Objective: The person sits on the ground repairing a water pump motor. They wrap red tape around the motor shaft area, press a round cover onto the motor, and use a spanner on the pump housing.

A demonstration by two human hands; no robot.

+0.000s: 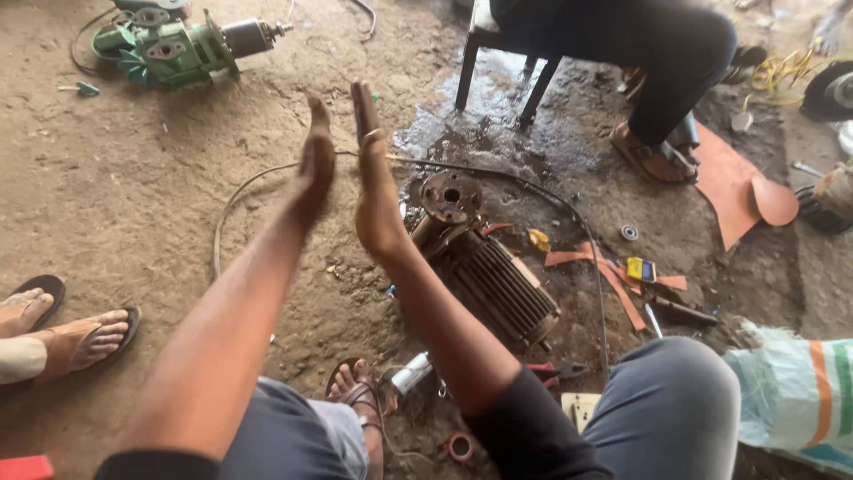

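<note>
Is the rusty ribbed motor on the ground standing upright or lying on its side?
On its side: the rusty ribbed motor lies lengthwise on the dirt ground, its round flange end facing up and away, beneath the empty right hand.

Rusty brown ribbed motor (pixel 487 267), green pump (pixel 173 49), orange leather sheet (pixel 733 182), yellow-and-blue small box (pixel 641 268), white sack (pixel 795 396) with orange and green stripes, grey trousers (pixel 666 409), brown sandals (pixel 80 342)

Bare dirt floor (pixel 133 213), wet and dark just beyond the right hand (pixel 378 191) — a rusty ribbed motor (pixel 489 276) lies under that hand, a green pump (pixel 173 49) beyond the left hand (pixel 313 164), orange strips (pixel 613 280) rightward.
</note>
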